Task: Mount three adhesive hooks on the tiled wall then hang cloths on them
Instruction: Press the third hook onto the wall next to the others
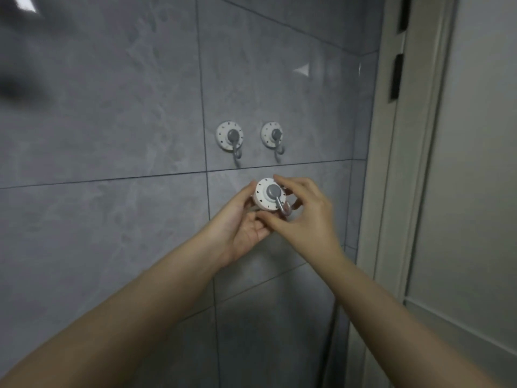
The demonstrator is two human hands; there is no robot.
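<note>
Two round white adhesive hooks are stuck side by side on the grey tiled wall [112, 121]: the left hook [230, 135] and the right hook [273, 134], each with a grey knob and a metal hook hanging down. Below them, in front of the wall, both hands hold a third white hook [268, 195]. My left hand [242, 219] cups it from below and behind. My right hand [302, 208] pinches its rim from the right, with fingers over its top edge and under the metal hook. No cloth is in view.
A pale door frame [391, 163] with dark hinges runs down the right side, and a light door panel [475, 191] lies beyond it. Dark grout lines cross the wall just above the held hook.
</note>
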